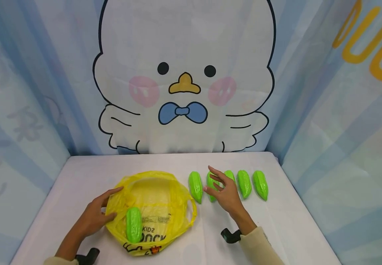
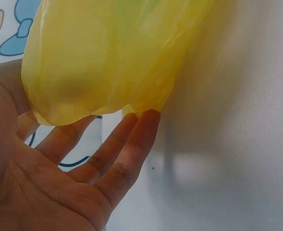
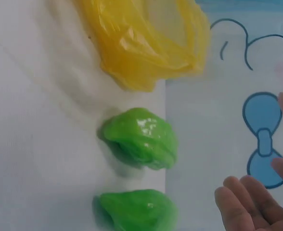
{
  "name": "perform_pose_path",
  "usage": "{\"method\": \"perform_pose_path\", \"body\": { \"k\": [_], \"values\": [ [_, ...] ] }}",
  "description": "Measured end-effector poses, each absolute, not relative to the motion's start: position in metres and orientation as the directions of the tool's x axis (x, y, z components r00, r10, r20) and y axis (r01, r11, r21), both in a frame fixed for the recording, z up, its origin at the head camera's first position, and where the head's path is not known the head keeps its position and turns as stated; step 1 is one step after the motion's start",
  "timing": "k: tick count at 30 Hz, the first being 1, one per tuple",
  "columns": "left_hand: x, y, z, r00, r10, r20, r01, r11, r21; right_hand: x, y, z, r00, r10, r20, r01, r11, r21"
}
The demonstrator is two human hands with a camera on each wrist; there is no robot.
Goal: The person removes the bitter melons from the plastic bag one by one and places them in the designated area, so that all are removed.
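A yellow plastic bag (image 1: 181,211) lies with its mouth spread wide, and a glossy green oblong piece (image 1: 133,225) rests in it. My left hand (image 1: 93,217) touches the bag's left edge; in the left wrist view its fingers (image 2: 136,154) extend loosely against the yellow film. To the right of the bag stands a row of several similar green pieces, ridged and pointed at one end, their exact kind unclear; one piece (image 1: 195,187) is nearest the bag. Over the row hovers my right hand (image 1: 225,193), fingers apart and holding nothing, partly hiding two pieces.
A white-covered table (image 1: 211,235) carries everything. Behind it hangs a curtain (image 1: 184,44) with a duck drawing, and more curtain encloses both sides. The bag's handle loop (image 1: 192,211) reaches close to the row. The rightmost green piece (image 1: 260,185) lies near the table's right side.
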State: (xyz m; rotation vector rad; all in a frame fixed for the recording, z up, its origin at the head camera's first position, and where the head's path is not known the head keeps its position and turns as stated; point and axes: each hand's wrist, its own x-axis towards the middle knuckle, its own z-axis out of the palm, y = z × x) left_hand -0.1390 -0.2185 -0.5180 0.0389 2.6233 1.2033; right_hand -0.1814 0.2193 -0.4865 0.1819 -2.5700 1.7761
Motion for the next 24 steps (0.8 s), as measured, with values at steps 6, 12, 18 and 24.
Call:
{"method": "perform_pose_path", "body": {
  "k": [6, 12, 18, 24],
  "values": [
    [-0.139, -0.219, -0.517, -0.967, 0.136, -0.216, -0.076, 0.654, 0.753, -0.176, 0.198, -0.494, -0.985, -0.134, 0.11, -0.145, 0.289, -0.946],
    [-0.139, -0.219, -0.518, -0.967, 0.134, -0.216, -0.076, 0.657, 0.75, -0.169, 0.176, -0.497, -0.974, -0.194, 0.118, -0.169, 0.274, -0.947],
    [-0.14, -0.219, -0.52, -0.967, 0.132, -0.218, -0.078, 0.661, 0.747, -0.16, 0.155, -0.496, -0.962, -0.246, 0.118, -0.175, 0.221, -0.959],
    [-0.14, -0.219, -0.52, -0.967, 0.142, -0.212, -0.067, 0.661, 0.747, -0.151, 0.134, -0.5, -0.948, -0.303, 0.097, -0.163, 0.202, -0.966]
  ]
}}
